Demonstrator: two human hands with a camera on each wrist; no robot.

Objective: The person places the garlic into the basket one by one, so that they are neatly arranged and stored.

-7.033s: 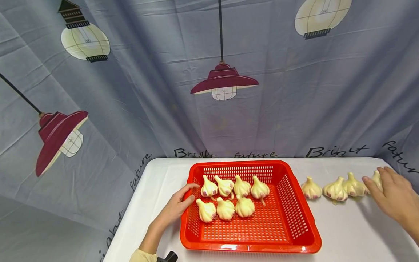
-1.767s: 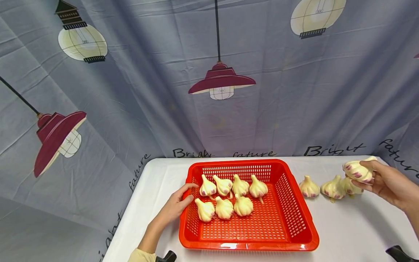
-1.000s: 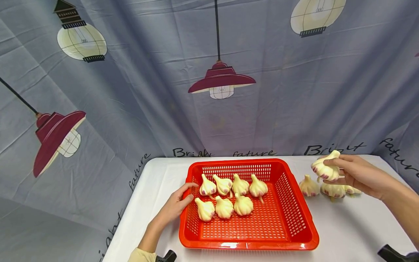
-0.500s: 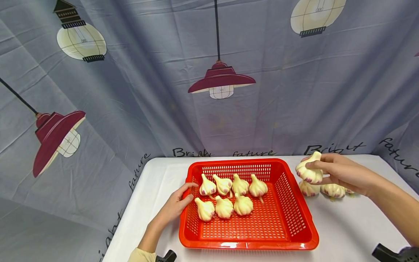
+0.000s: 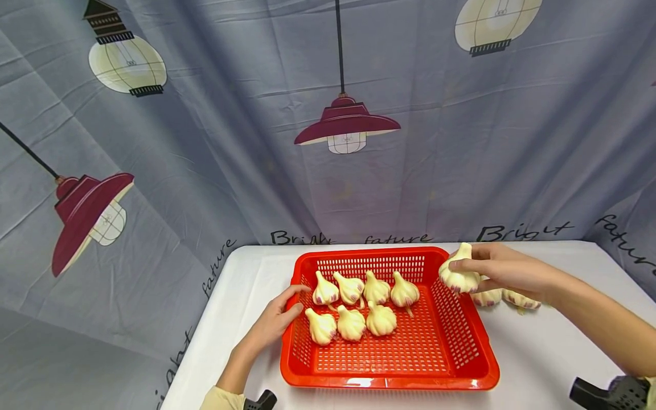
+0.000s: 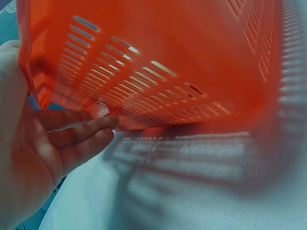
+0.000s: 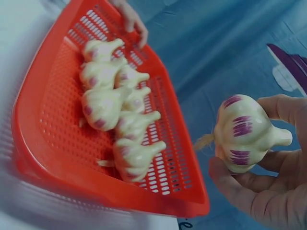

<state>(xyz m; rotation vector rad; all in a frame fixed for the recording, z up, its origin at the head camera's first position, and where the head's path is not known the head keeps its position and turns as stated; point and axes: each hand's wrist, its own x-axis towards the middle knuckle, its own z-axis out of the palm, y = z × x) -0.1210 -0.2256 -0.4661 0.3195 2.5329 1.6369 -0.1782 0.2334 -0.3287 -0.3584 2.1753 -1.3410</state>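
Note:
My right hand (image 5: 507, 270) holds a garlic bulb (image 5: 458, 276), stem up, over the right wall of a red plastic basket (image 5: 430, 382). The right wrist view shows purple streaks on this garlic bulb (image 7: 242, 132) and the fingers curled about it, thumb on the near side. At the basket's left rim, my left hand (image 5: 277, 319) keeps its index finger and thumb over the edge. Its other fingers (image 6: 81, 136) lie against the slotted outer wall in the left wrist view. Inside the basket, garlic bulbs (image 5: 351, 326) stand in two rows toward the left and back.
On the white table (image 5: 543, 353), more garlic bulbs (image 5: 520, 299) lie right of the basket, partly hidden by the right hand and forearm. A grey curtain (image 5: 435, 188) printed with lamps hangs behind the table. The basket's right front floor (image 5: 410, 356) is bare.
The right hand has lifted a garlic bulb from the far right end of the table row and brought it left to the basket's right wall. The left hand has stayed at the rim.

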